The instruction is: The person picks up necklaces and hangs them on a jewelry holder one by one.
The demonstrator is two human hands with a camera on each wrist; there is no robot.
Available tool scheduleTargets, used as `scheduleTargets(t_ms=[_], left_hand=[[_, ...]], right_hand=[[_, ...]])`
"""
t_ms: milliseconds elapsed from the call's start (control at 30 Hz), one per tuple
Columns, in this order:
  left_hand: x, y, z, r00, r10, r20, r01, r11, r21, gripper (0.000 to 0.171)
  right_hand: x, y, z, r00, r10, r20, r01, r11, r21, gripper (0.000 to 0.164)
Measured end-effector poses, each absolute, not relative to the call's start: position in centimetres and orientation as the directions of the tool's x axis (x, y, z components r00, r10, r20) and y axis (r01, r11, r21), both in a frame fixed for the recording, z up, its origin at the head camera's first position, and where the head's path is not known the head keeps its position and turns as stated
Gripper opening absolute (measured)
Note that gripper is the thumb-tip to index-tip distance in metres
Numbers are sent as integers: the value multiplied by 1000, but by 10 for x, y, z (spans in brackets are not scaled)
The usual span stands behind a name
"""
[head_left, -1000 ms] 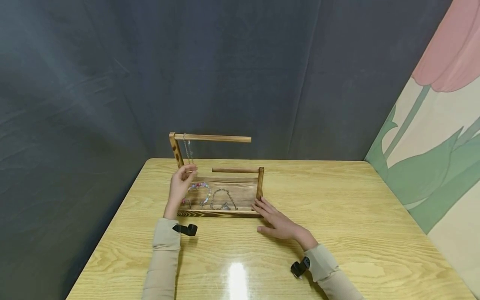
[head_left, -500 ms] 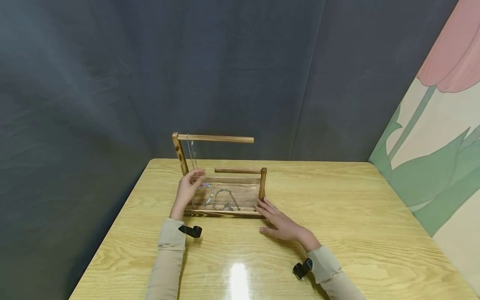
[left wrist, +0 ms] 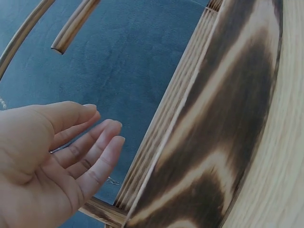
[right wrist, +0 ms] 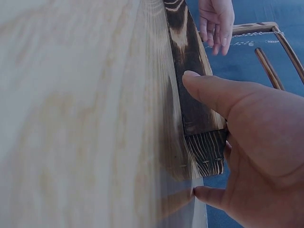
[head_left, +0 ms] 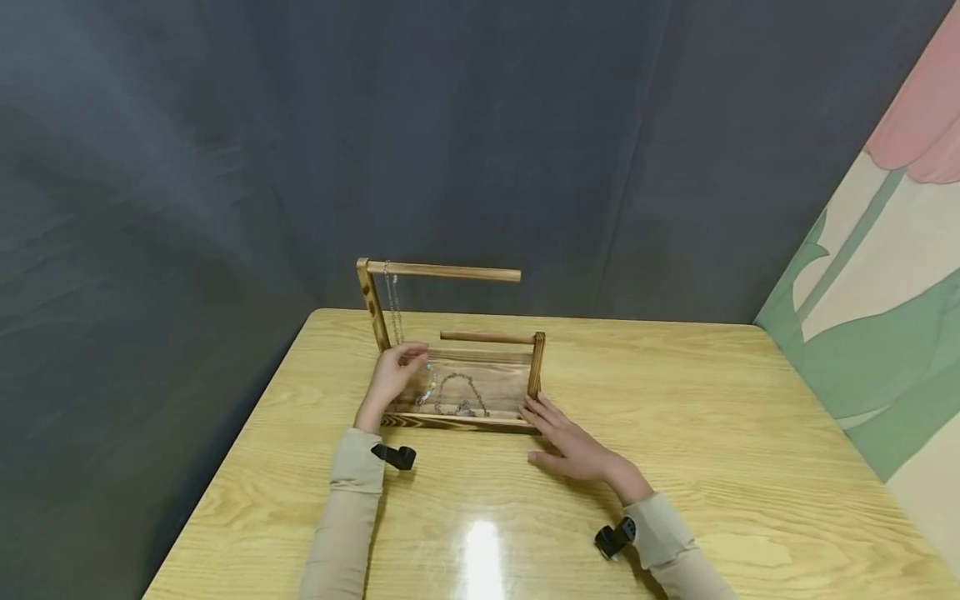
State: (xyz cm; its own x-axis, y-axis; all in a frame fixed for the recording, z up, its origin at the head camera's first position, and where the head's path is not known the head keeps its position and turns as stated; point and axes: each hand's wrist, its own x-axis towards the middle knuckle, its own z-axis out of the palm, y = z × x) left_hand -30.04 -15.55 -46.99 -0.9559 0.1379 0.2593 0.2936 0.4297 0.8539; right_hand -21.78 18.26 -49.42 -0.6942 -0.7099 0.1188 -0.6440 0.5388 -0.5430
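The wooden stand (head_left: 510, 383) sits on the table (head_left: 675, 400), with a silver chain (head_left: 395, 304) looped over its upper bar (head_left: 465, 272), close to the tall post (head_left: 373, 304) at the stand's left end. The chain drops right to the person's left hand (head_left: 392, 375), which hovers over that end of the stand, just under the loop. I can't see anything pinched there; thumb and fingers are slightly apart and softly bent, and whether one of them brushes the chain I can't tell. Behind that hand, inside the stand's tray, is a beaded bracelet (head_left: 430, 383), partly hidden by the fingers. Just right of it, also in the tray, lies a second chain with a small pendant (head_left: 466, 408).

The right hand (head_left: 573, 446) is at the stand's right front corner, palm down, its long fingers stretched out and resting on the wood near the foot of the short post (head_left: 536, 367). Its thumb is spread away, in front of the stand. It isn't gripping.

Both forearms come in from the near side of the stand: the left sleeve (head_left: 341, 517) runs nearly straight up to it, the right sleeve (head_left: 663, 533) slants inward.
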Motion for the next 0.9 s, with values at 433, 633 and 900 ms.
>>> scheduleTargets(t_ms=[433, 633, 900], left_hand=[[-296, -148, -472, -973, 185, 139, 222, 570, 791, 32], [-296, -146, -473, -972, 213, 97, 203, 561, 803, 32], [-296, -140, -476, -968, 231, 95, 214, 568, 795, 32]], right_hand=[[-219, 184, -493, -684, -721, 116, -651, 530, -543, 71], [-220, 183, -493, -684, -721, 113, -649, 530, -546, 71], [-219, 184, -492, -686, -720, 108, -645, 532, -549, 71]])
